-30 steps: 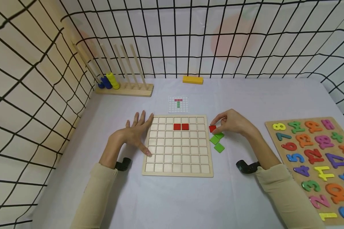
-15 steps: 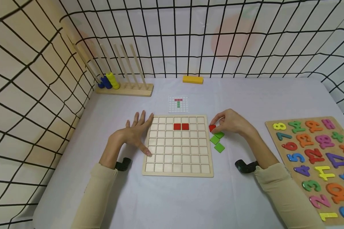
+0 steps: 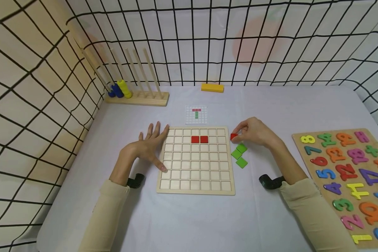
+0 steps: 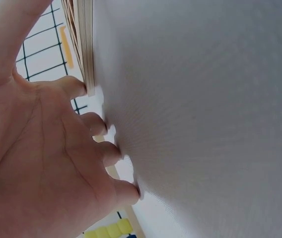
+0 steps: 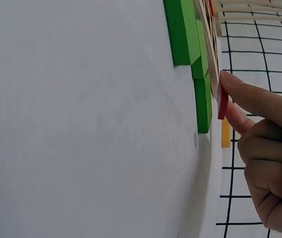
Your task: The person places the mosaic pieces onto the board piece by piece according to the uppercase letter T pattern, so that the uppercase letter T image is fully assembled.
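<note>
My right hand pinches a red square tile between thumb and index finger, just off the right edge of a wooden grid board. In the right wrist view that red tile is clear of the tabletop, its other fingers curled behind. Spread over the board's left edge, my left hand rests with its thumb on the frame and its fingertips on the cloth. Two red tiles lie side by side in the board's second row. Several green tiles lie right of the board, below my right hand.
Behind the board lies a small pattern card with a red and green T. A yellow block sits at the back. A peg stand is back left, a number puzzle board at right. Black wire mesh surrounds the table.
My right hand has lifted the red tile slightly away from the green tiles, toward the back, uncovering more of the top green one. The left hand has stayed put.
</note>
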A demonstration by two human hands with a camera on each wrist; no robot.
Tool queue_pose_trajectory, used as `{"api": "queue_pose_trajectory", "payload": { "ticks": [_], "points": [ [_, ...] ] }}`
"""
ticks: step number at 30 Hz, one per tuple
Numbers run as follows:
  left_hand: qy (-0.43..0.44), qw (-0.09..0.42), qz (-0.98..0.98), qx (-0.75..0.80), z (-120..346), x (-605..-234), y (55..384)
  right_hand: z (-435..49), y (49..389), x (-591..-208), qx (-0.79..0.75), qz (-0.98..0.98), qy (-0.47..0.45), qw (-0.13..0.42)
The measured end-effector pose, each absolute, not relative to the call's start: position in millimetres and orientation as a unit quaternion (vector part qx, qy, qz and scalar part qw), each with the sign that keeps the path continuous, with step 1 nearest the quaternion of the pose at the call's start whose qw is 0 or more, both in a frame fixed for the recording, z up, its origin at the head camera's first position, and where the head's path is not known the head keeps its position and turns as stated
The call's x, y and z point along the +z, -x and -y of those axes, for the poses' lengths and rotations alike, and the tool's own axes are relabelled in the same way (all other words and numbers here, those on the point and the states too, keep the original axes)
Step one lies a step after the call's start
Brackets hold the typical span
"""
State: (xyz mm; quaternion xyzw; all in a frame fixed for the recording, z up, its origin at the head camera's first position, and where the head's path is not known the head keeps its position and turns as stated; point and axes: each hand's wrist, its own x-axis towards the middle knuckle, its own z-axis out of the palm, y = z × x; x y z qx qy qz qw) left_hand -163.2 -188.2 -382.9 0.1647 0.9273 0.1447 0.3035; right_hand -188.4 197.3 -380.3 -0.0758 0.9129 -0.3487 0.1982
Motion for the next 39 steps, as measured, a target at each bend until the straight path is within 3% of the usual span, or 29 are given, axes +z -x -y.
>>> {"api": "queue_pose_trajectory", "payload": {
  "ticks": [24, 39],
  "points": [
    [-0.164, 0.304, -0.927, 0.146, 190.1, -383.5, 164.5, -78.3, 197.8, -373.3, -0.421, -0.872, 0.144, 0.202],
    [-0.163, 0.309, -0.927, 0.14, 188.5, -382.6, 164.0, -56.0, 197.4, -379.0, -0.415, -0.876, 0.143, 0.202]
  ]
}}
